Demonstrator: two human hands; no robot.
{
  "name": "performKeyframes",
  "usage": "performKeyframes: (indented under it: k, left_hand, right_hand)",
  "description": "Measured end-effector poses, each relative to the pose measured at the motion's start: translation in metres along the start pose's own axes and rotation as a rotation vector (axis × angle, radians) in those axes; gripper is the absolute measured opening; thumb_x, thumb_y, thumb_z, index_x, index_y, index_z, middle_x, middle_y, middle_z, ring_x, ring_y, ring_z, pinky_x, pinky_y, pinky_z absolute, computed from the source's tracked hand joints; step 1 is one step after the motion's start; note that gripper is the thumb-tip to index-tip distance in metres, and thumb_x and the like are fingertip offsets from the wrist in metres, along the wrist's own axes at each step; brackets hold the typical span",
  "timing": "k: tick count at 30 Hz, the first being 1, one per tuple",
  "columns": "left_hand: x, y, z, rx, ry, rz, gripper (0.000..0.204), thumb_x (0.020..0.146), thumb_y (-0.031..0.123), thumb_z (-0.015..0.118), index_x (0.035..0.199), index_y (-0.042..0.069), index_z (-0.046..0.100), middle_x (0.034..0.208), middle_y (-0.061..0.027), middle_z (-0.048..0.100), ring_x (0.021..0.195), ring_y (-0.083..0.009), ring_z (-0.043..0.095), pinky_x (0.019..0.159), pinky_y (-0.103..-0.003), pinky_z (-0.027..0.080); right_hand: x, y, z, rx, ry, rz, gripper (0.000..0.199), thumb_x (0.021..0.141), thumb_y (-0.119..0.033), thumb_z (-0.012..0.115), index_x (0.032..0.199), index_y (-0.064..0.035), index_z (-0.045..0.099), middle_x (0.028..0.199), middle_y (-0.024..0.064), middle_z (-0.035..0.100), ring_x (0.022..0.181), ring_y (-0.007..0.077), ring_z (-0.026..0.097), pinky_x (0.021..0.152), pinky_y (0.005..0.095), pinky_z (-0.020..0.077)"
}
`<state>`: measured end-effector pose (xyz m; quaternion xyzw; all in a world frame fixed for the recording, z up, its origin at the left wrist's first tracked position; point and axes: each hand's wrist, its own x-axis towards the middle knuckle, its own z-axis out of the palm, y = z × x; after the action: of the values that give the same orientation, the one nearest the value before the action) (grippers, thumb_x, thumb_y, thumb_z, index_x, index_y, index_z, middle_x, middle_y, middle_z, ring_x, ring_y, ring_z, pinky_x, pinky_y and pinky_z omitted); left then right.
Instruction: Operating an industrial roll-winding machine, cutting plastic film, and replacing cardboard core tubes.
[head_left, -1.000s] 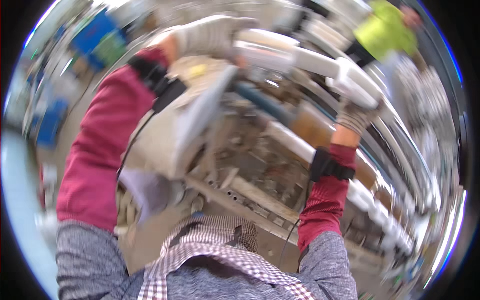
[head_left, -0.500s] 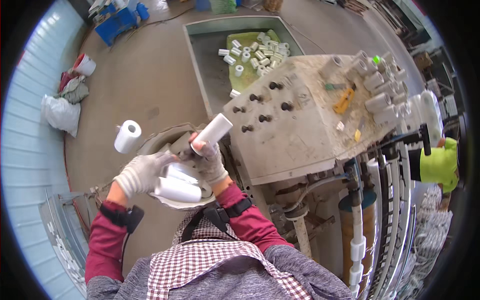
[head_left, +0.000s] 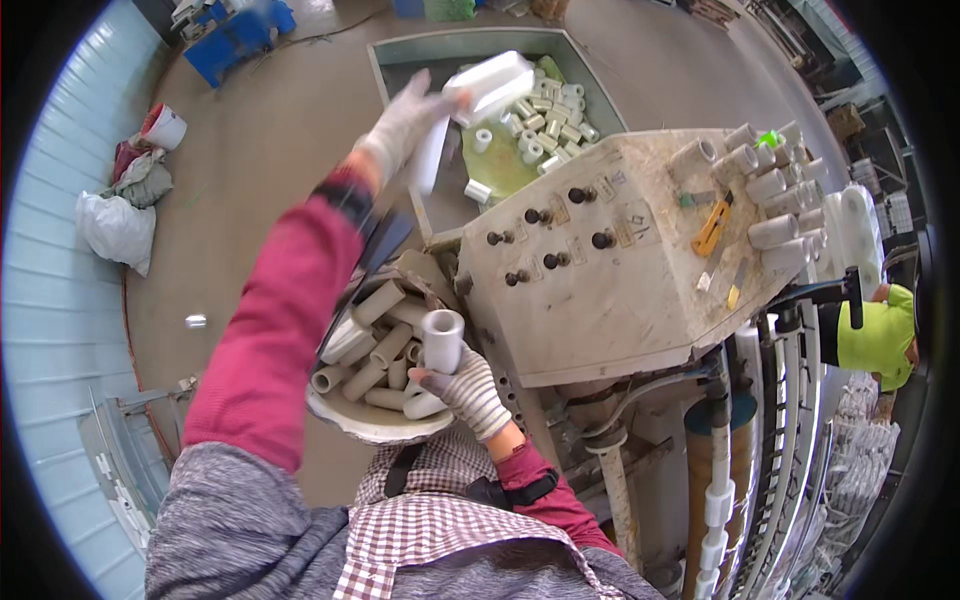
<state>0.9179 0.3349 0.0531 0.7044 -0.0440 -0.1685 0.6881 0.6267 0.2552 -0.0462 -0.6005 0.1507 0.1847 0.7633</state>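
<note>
My left hand (head_left: 400,125), in a pale knit glove, reaches over the near left side of a green metal bin (head_left: 412,52). Two blurred white rolls are at it: one roll (head_left: 490,87) by the thumb tip, another roll (head_left: 428,157) below the palm. Motion blur hides whether the fingers grip them. My right hand (head_left: 466,395), gloved with bare fingertips, is closed around an upright white tube (head_left: 442,348) with its hollow end up. It is over the right side of a round tub (head_left: 372,428) in front of me, filled with pale hollow tubes (head_left: 392,344).
White rolls (head_left: 545,118) lie on green sheeting inside the bin. Right of the tub stands a machine housing with black knobs (head_left: 603,240); a yellow utility knife (head_left: 711,228) and upright tubes (head_left: 768,190) are on it. A small white object (head_left: 195,321) is on the left floor.
My left hand has swung from the tub forward to the bin, with white rolls beside it. My right hand now grips a hollow tube instead of a white roll. The roll left of the tub is gone from there.
</note>
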Motion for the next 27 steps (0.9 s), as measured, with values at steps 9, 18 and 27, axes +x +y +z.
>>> performKeyframes:
  k: [9, 18, 27]
  left_hand:
    - [-0.131, -0.062, 0.033, 0.556, -0.383, 0.083, 0.034, 0.073, 0.014, 0.070, 0.101, -0.001, 0.059, 0.076, -0.0098, 0.060, 0.071, -0.0132, 0.057, 0.064, -0.031, 0.049]
    - [-0.217, -0.049, 0.176, 0.702, -0.434, 0.114, 0.042, 0.080, -0.003, 0.062, 0.121, -0.004, 0.051, 0.117, -0.0135, 0.058, 0.105, -0.0207, 0.055, 0.092, -0.031, 0.044]
    - [-0.459, 0.004, 0.655, 0.881, -0.532, 1.567, 0.077, 0.077, 0.045, 0.062, 0.137, 0.004, 0.036, 0.133, -0.0195, 0.043, 0.128, -0.0349, 0.034, 0.107, -0.043, 0.023]
  right_hand:
    - [-0.083, -0.017, -0.100, 0.052, 0.151, -0.176, 0.039, 0.083, -0.016, 0.066, 0.118, -0.0025, 0.055, 0.112, 0.0109, 0.058, 0.106, 0.0153, 0.053, 0.091, 0.0283, 0.0427]
    - [-0.506, 0.041, -0.325, -0.200, 1.534, -0.392, 0.035, 0.090, -0.026, 0.058, 0.113, -0.0005, 0.055, 0.101, 0.0061, 0.062, 0.093, 0.0132, 0.059, 0.078, 0.0280, 0.0496]
    - [-1.122, 0.205, -0.521, 0.490, 2.128, -1.295, 0.045, 0.089, -0.026, 0.056, 0.124, -0.0029, 0.041, 0.119, 0.0183, 0.051, 0.104, 0.0299, 0.055, 0.086, 0.0438, 0.0496]
